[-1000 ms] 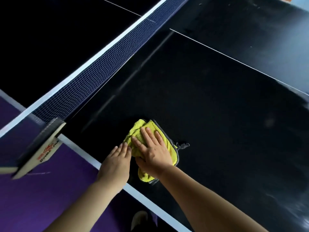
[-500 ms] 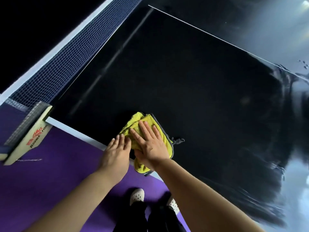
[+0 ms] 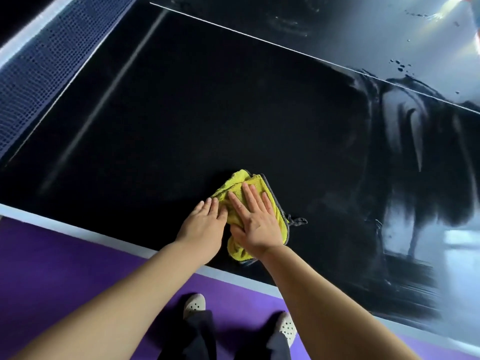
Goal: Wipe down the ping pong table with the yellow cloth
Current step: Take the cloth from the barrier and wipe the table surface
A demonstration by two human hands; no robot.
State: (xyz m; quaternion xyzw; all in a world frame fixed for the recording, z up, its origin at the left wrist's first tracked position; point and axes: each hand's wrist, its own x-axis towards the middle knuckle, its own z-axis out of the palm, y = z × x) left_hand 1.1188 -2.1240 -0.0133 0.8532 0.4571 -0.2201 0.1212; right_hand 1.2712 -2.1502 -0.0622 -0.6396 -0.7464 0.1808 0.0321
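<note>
The yellow cloth (image 3: pixel 235 187), crumpled with a grey edge and a small loop, lies on the black ping pong table (image 3: pixel 207 113) close to its near white edge. My right hand (image 3: pixel 255 222) presses flat on the cloth with straight, spread fingers. Beside it, my left hand (image 3: pixel 204 226) lies flat with its fingertips touching the cloth's left edge. Most of the cloth is hidden under my right hand.
The net (image 3: pixel 44 61) runs along the upper left. A white centre line (image 3: pixel 285 49) crosses the far table. Wet streaks and droplets (image 3: pixel 405 141) shine on the right part. Below the table edge lie purple floor (image 3: pixel 65 258) and my two white shoes (image 3: pixel 194 305).
Both hands and the cloth have slid to the right along the near edge, away from the net. The net post has left the view and the wet streaked area has come in.
</note>
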